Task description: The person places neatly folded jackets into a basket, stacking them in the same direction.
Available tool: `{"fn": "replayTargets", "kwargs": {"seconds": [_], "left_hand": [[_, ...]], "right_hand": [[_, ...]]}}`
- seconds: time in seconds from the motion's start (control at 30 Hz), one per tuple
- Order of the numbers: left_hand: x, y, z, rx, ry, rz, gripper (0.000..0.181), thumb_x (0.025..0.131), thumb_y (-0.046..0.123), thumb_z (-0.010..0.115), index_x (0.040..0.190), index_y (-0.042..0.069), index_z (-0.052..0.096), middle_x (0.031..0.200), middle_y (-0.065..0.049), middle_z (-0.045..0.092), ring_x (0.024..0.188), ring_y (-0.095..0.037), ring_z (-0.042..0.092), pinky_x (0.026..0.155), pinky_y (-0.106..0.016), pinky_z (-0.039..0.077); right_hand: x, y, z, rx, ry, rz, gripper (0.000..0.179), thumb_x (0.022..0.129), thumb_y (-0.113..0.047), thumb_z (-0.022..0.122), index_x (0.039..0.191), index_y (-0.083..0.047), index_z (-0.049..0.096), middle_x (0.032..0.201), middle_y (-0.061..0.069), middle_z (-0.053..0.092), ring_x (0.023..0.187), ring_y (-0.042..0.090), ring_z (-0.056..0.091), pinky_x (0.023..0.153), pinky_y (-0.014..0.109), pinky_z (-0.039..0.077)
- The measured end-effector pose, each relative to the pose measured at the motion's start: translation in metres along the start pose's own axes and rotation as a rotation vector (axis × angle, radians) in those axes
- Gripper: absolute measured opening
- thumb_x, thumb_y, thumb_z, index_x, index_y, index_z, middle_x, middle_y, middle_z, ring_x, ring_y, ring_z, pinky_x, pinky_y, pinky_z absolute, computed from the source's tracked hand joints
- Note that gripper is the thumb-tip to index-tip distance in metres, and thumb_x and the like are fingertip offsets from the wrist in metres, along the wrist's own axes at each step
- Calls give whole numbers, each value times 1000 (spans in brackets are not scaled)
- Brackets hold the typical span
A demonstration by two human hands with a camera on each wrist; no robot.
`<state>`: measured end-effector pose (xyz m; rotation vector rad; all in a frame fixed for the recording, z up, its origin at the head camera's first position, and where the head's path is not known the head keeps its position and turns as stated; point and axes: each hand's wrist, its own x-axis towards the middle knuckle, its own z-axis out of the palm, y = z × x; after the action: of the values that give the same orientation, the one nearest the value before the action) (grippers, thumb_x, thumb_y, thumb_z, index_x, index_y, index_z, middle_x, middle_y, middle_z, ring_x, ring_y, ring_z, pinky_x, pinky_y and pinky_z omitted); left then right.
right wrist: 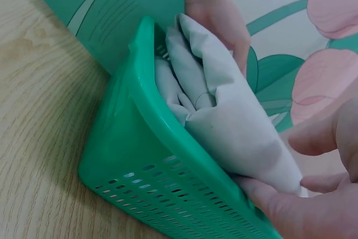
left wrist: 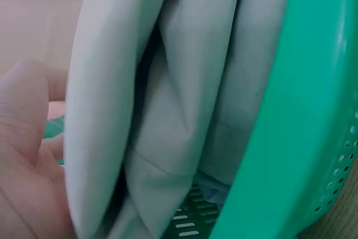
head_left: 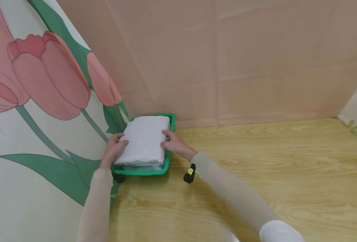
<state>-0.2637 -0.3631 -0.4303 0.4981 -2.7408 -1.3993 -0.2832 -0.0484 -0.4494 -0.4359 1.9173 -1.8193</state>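
Note:
A folded white cloth lies on top of other folded fabric in a green plastic basket, rising above its rim. My left hand holds the cloth's left edge, its thumb toward the top face. On the opposite side my right hand holds the right edge. In the right wrist view, a lower finger reaches between the cloth and the basket rim, while another stands a little off the cloth. Thick layered folds fill the left wrist view and hide part of the left hand's fingers.
The basket stands in the back left corner of a wood-grain table. A tulip-printed panel borders it on the left, and a pinkish-brown sheet hangs behind. Black wrist devices sit below both wrists.

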Motion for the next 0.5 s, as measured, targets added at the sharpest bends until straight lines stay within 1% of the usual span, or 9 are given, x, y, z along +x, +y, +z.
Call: {"fn": "replayTargets", "kwargs": {"seconds": [0.1, 0.2, 0.3, 0.33, 0.4, 0.5], "left_hand": [[-3, -1, 0, 38, 12, -17, 66, 102, 27, 66, 160, 5, 43, 164, -30, 38, 149, -46, 40, 123, -61, 34], [-5, -2, 1, 68, 17, -21, 68, 102, 28, 66, 160, 2, 42, 163, -30, 40, 150, -45, 41, 124, -59, 35], [-7, -3, 3, 115, 16, -7, 69, 103, 29, 65, 160, 0, 42, 164, -30, 40, 152, -45, 38, 125, -58, 34], [-8, -3, 4, 130, 16, -2, 69, 103, 30, 65, 160, -1, 42, 165, -29, 40, 153, -45, 37, 126, -57, 33], [-9, -3, 6, 154, 16, 8, 69, 103, 31, 64, 160, -1, 41, 165, -30, 39, 154, -46, 36, 126, -58, 32], [-10, -3, 9, 182, 20, 17, 69, 103, 31, 64, 160, 0, 42, 166, -29, 39, 155, -45, 35, 127, -58, 31]], "right_hand": [[-4, -1, 3, -46, 28, -7, 71, 102, -8, 62, 167, -8, 33, 174, 17, 28, 151, 36, 43, 116, 51, 48], [-8, -4, 8, -154, 63, -43, 69, 101, -8, 63, 165, -4, 37, 173, 19, 30, 157, 36, 34, 122, 54, 41], [-12, -5, 15, -320, 85, -99, 66, 100, -8, 64, 161, 2, 40, 174, 23, 26, 161, 38, 26, 128, 53, 32], [-12, -5, 17, -391, 87, -117, 65, 101, -8, 64, 160, 4, 41, 174, 24, 26, 162, 38, 24, 129, 52, 30], [-13, -4, 22, -495, 81, -147, 63, 100, -6, 64, 158, 7, 42, 174, 27, 23, 163, 39, 20, 131, 50, 26], [-15, -2, 28, -629, 64, -169, 58, 101, -5, 63, 155, 10, 45, 172, 29, 27, 163, 40, 21, 131, 49, 26]]}}
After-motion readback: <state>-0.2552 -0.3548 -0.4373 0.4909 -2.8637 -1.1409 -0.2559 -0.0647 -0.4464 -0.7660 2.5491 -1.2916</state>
